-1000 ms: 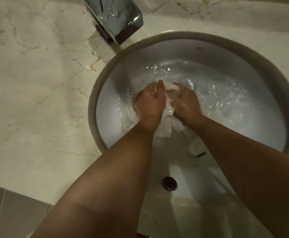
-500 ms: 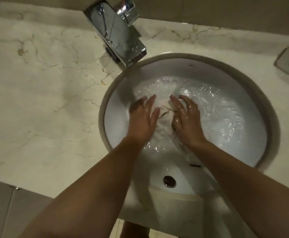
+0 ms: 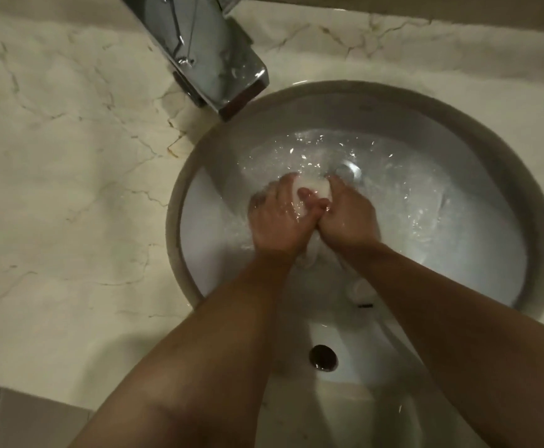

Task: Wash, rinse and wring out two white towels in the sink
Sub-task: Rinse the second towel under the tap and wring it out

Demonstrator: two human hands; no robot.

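Both hands were down in the water of the round white sink (image 3: 523, 253), pressed close together, thumbs touching. The left hand (image 3: 275, 221) had its fingers (image 3: 282, 189) curled round the near-left side of a bunched white towel (image 3: 312, 190), and the right hand (image 3: 348, 218) wrapped the other side, so the wad showed as a pale lump between them, just above the thumbs. More of the white cloth trailed underwater below the wrists, toward the near wall of the basin; whether that was the same towel or the second one, I could not tell. The water around the hands rippled and glinted. Just beyond the right hand's fingertips sat the metal drain stopper (image 3: 348, 171), under the surface. The chrome tap (image 3: 206, 53) hung over the far-left rim. The dark overflow hole (image 3: 323, 357) showed on the near wall, between the forearms. The marble worktop (image 3: 70, 189) ran all round the basin.
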